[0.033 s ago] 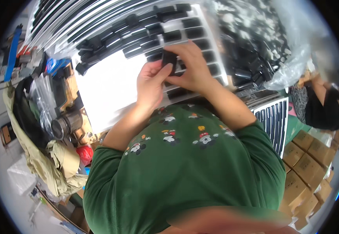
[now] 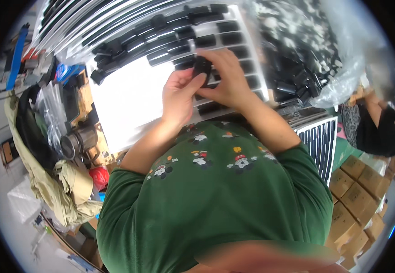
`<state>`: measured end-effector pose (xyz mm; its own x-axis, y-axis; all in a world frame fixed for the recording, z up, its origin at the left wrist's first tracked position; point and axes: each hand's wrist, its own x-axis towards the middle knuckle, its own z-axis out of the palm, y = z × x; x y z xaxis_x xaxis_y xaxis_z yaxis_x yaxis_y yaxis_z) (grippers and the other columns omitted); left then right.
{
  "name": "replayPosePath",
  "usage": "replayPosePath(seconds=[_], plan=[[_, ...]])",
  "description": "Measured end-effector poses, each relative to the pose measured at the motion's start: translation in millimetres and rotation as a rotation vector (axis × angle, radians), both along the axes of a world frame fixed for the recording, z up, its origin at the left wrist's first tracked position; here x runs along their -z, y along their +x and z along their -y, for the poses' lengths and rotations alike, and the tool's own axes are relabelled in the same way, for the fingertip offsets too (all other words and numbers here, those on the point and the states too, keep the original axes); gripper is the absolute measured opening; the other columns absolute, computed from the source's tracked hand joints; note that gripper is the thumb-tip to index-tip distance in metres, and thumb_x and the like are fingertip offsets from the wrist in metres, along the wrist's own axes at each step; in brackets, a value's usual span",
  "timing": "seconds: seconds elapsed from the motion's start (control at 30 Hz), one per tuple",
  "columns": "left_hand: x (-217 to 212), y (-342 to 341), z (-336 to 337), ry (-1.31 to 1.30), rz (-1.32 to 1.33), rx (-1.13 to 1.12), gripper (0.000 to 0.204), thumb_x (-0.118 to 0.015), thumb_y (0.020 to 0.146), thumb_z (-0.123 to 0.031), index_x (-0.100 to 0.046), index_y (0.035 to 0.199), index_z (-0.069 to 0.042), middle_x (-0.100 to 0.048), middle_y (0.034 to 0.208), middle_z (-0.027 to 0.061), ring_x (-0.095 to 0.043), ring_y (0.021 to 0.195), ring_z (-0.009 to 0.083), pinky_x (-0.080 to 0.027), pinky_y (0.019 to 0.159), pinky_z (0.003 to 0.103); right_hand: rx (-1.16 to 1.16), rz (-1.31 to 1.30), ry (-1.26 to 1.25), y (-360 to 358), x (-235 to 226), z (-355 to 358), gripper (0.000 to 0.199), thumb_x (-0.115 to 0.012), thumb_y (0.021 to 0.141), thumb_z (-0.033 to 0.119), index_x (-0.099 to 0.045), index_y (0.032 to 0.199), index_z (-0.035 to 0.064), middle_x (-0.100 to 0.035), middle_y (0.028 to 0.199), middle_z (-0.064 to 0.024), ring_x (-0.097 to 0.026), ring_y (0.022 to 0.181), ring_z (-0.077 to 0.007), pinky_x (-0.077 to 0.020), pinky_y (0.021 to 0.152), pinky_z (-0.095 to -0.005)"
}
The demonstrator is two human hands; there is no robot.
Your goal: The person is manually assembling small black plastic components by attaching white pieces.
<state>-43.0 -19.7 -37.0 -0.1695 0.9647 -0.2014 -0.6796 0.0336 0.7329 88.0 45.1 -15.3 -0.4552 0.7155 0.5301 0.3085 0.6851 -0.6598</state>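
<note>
A small black rectangular part (image 2: 202, 66) sits between my two hands above a white tray (image 2: 260, 86). My left hand (image 2: 179, 95) pinches it from the left, thumb across its lower end. Curled around its upper and right side, my right hand (image 2: 228, 78) grips it with fingers and thumb. Beneath and beyond the hands, black parts (image 2: 233, 39) like it lie in rows in the tray. More black pieces (image 2: 161, 34) are heaped along the tray's far side. A bare white area (image 2: 131, 100) of bright surface is left of my hands.
Stacked trays (image 2: 74, 27) stand at the far left. At the right are a clear plastic bag (image 2: 338, 86) and loose black parts (image 2: 293, 86). Cardboard boxes (image 2: 356, 195) stack at lower right, near another person's arm (image 2: 374, 107). A dark round jar (image 2: 72, 145) stands left.
The whole view has shifted slightly. Both hands still hold the black part, which is turned a little between the fingers.
</note>
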Motion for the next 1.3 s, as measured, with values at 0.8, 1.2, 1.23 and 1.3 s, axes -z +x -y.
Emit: replayPosePath(seconds=[0.8,1.2,1.23,1.3], plan=[[28,-79,-16,-0.044,-1.315,-0.199,0.070,-0.062,0.077,-0.008,-0.022,0.134,0.003,-0.027,0.134,0.0295,-0.032,0.125,0.0415,-0.028,0.105,0.043,0.614,-0.288,-0.286,134,39,-155,0.025,-0.063,0.086,0.023,-0.055,0.096,0.0015,-0.060,0.078,-0.0045,-0.060,0.070,-0.0148,-0.0478,0.062,-0.0227],[-1,-172,-15,-0.193,-2.070,-0.438,0.044,-0.071,0.069,-0.010,-0.057,0.110,-0.018,-0.049,0.109,0.0135,-0.042,0.108,0.0336,-0.036,0.089,0.046,0.389,-0.561,-0.539,142,4,-98,0.020,-0.056,0.089,0.007,-0.050,0.107,0.0027,-0.059,0.098,-0.0091,-0.061,0.085,-0.0210,-0.0518,0.068,-0.0314],[-2,-183,-17,-0.230,-2.186,-0.362,0.042,-0.071,0.069,-0.011,-0.059,0.109,-0.019,-0.048,0.114,0.0110,-0.040,0.111,0.0331,-0.035,0.089,0.048,0.317,-0.558,-0.575,136,3,-92,0.021,-0.057,0.088,0.007,-0.051,0.107,0.0039,-0.059,0.100,-0.0095,-0.061,0.083,-0.0184,-0.0516,0.069,-0.0302],[-8,-185,-12,-0.087,-2.221,-0.339,0.040,-0.071,0.069,-0.011,-0.060,0.107,-0.017,-0.049,0.113,0.0096,-0.040,0.110,0.0327,-0.035,0.090,0.046,0.279,-0.432,-0.681,109,-2,-77,0.021,-0.058,0.087,0.006,-0.051,0.107,0.0041,-0.060,0.100,-0.0094,-0.060,0.080,-0.0145,-0.0509,0.068,-0.0255]])
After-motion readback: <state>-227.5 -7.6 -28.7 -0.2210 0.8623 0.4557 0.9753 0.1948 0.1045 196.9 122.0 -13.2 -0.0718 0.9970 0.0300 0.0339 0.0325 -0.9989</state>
